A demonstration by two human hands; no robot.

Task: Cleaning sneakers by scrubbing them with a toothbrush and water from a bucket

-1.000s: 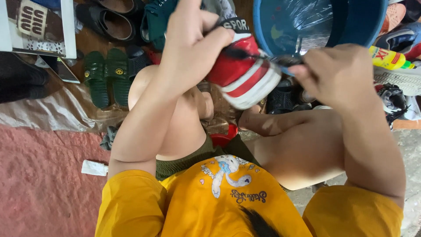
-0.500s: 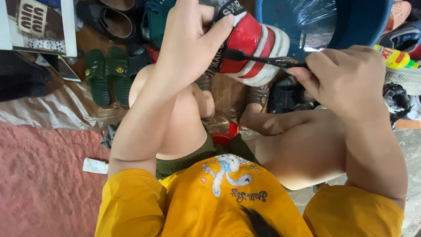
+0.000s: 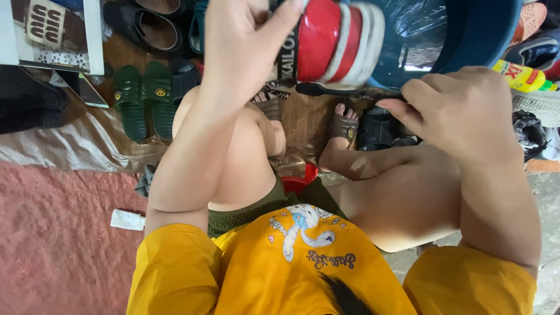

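Head cam: left hand [image 3: 245, 52] is gripping red & white shoe [image 3: 332, 41] up high; right hand [image 3: 461, 111], closed on black brush [image 3: 344, 91], is touching shoe's underside w/ brush.

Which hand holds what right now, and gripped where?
Left hand grips the red-and-white shoe by its upper, sole facing out. Right hand pinches the dark brush by its handle end.

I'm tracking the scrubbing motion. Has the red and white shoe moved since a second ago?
Yes. The red and white shoe has shifted up and right, and now overlaps the blue basin it sat left of.
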